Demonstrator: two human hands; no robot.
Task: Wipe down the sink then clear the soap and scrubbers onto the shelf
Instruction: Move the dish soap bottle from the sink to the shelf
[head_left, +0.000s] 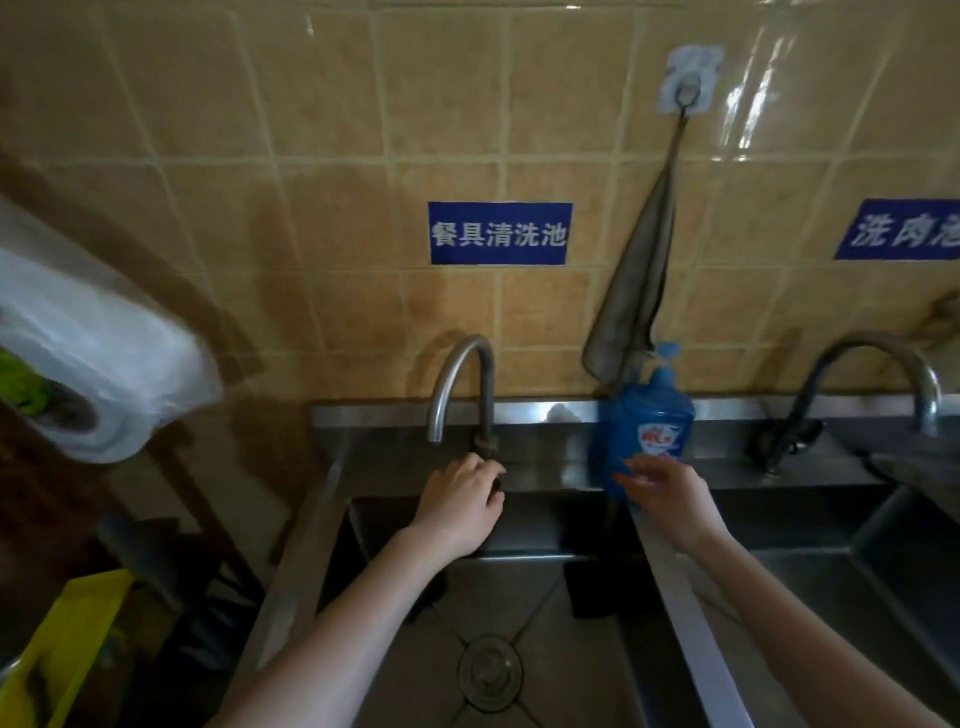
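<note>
Left hand is curled over the dark fitting at the foot of the tap, gripping it, directly above the sink. Right hand is held at the lower front of the soap bottle with fingers loosely parted and nothing enclosed; contact cannot be confirmed. The bottle stands upright on the back ledge of the steel bench, right where two basins are divided. Risk 1: if the bottle is pushed from one side before it is properly gripped, it could be tipped into either basin, and steel that looks wet would make a slide likelier. Risk 2: the cloth hangs from a wall hook and drapes onto the pump head, so the cloth could be snagged or dragged off when the bottle is lifted. Risk 3: if the tap is opened hard, the bottle and right hand could be splashed and grip lost. Risk 4, sequence: the cloth is in neither hand, so the wipe is judged not done; soap moved now would be out of order. A dark block lies in the basin near the drain; possibly a scrubber, cannot be told. The shelf cannot be identified with certainty.
</note>
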